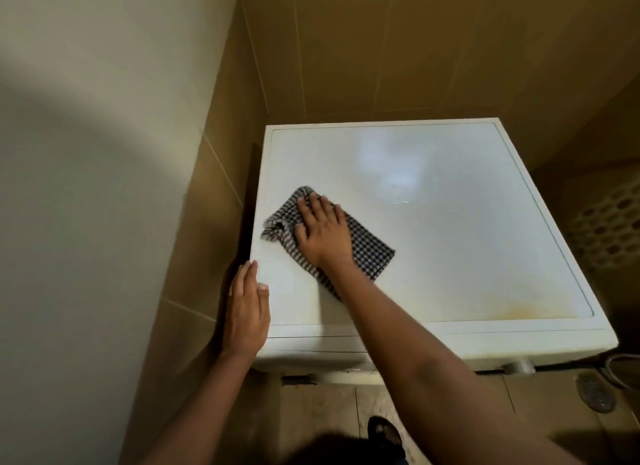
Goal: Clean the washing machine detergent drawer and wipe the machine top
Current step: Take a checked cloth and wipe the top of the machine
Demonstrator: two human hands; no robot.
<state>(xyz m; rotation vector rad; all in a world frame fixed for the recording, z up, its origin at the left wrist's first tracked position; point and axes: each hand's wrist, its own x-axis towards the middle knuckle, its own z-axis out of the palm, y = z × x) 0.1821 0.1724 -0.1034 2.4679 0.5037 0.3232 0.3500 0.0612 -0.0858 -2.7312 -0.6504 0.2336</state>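
Note:
The white washing machine top (pixel 450 229) fills the middle of the view. A black-and-white checked cloth (pixel 370 253) lies on its left part. My right hand (pixel 322 229) presses flat on the cloth with the fingers spread, pointing to the far left. My left hand (pixel 247 312) rests against the machine's front left corner, fingers straight along the left edge and thumb on top. A yellowish stain (pixel 519 312) shows near the front right of the top. The detergent drawer front (pixel 311 343) sits closed under the front left edge.
Brown tiled walls (pixel 381 49) stand close behind and to the left of the machine. A perforated laundry basket (pixel 606 229) stands to the right. A round floor drain (pixel 594 392) and a hose lie on the tiled floor at lower right. My foot (pixel 384 433) stands in front.

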